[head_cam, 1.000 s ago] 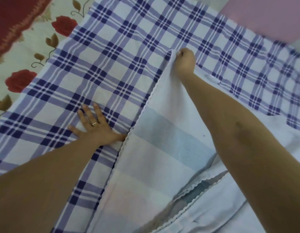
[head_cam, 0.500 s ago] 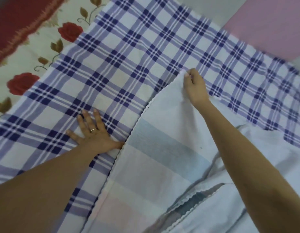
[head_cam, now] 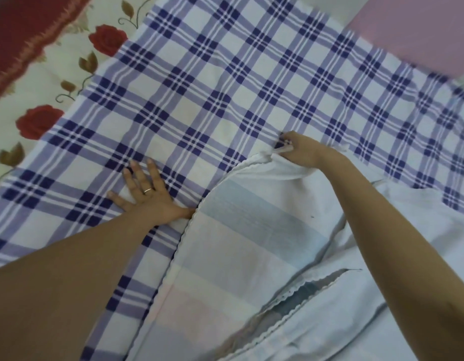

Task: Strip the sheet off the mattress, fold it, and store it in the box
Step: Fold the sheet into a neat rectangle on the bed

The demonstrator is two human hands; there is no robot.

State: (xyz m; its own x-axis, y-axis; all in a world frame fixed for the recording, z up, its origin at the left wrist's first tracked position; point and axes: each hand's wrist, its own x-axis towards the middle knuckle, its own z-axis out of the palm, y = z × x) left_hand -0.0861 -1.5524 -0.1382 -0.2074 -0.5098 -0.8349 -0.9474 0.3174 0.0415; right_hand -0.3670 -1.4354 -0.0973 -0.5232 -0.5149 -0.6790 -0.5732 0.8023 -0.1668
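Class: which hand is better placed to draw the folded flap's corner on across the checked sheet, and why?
Right. The right hand pinches the flap corner; the left hand lies flat on the checked sheet beside the flap's edge.

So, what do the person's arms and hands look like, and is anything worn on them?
Both arms are bare, with no sleeves, watch or bracelet in view. The left hand wears one thin ring. No ring shows on the right hand.
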